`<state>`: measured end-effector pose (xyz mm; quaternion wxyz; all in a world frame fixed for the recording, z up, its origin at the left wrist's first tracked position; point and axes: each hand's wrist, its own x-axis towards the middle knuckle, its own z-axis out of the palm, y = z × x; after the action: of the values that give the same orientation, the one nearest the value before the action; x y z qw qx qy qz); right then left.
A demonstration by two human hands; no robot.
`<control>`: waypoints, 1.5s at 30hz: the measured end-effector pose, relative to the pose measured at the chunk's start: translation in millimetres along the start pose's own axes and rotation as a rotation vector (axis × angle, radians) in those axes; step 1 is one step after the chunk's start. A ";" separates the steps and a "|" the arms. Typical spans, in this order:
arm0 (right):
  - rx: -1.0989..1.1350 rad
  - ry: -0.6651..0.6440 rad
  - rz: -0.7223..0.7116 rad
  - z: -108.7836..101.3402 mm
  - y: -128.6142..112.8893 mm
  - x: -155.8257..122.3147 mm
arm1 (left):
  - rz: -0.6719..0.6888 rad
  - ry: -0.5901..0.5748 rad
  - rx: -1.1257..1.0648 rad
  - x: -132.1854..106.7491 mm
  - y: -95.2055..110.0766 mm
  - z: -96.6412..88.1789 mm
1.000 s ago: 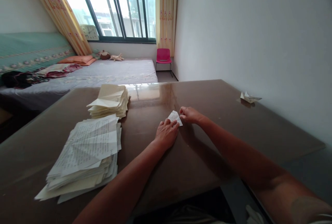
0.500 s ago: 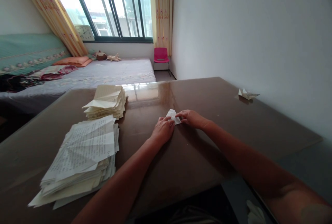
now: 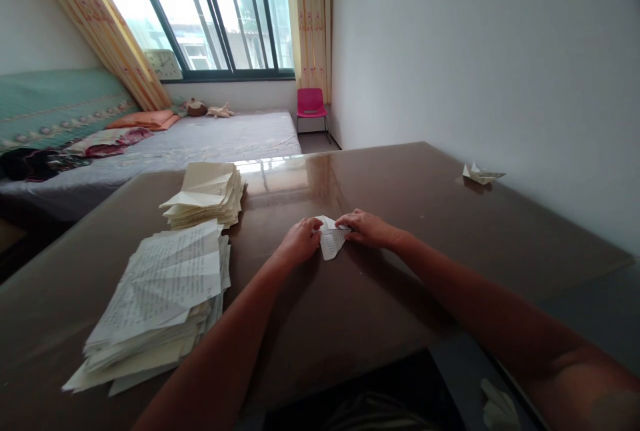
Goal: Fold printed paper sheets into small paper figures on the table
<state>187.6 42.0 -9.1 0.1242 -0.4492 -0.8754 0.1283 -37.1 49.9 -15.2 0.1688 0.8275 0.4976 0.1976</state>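
Brown table [image 3: 395,181] before us — our left hand [image 3: 302,239] and right hand [image 3: 367,228] pinch opposite edges of the paper [image 3: 331,245], which lies between them, narrow end toward us.

We log daylight from a blown-out window [image 3: 215,11] at eleven o'clock, pale glare across the table [image 3: 400,191] at ten, murky foreground at six, wide-angle stretch toward four.
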 end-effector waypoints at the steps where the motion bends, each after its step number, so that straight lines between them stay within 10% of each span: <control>1: 0.008 0.003 -0.006 -0.5 0.3 2.1 | -0.002 -0.010 0.015 -0.6 0.4 -3.3; 10: -0.159 -0.083 -0.165 -12.3 -9.2 28.5 | 0.279 -0.175 0.190 -5.5 4.5 -23.9; 18: -0.300 -0.027 -0.224 -16.1 -5.7 40.3 | 0.224 -0.159 0.329 1.4 9.9 -18.5; 32: -0.157 -0.065 -0.162 -18.9 -15.7 -16.6 | 0.474 -0.250 0.288 -18.6 14.5 -16.5; 45: -0.348 -0.052 -0.049 -11.9 -38.8 -18.9 | 0.371 -0.237 0.410 -22.1 23.4 -17.5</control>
<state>173.0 6.0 13.2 0.0251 -0.4388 -0.8981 -0.0167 -37.5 21.1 7.5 0.0160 0.9384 0.3443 0.0223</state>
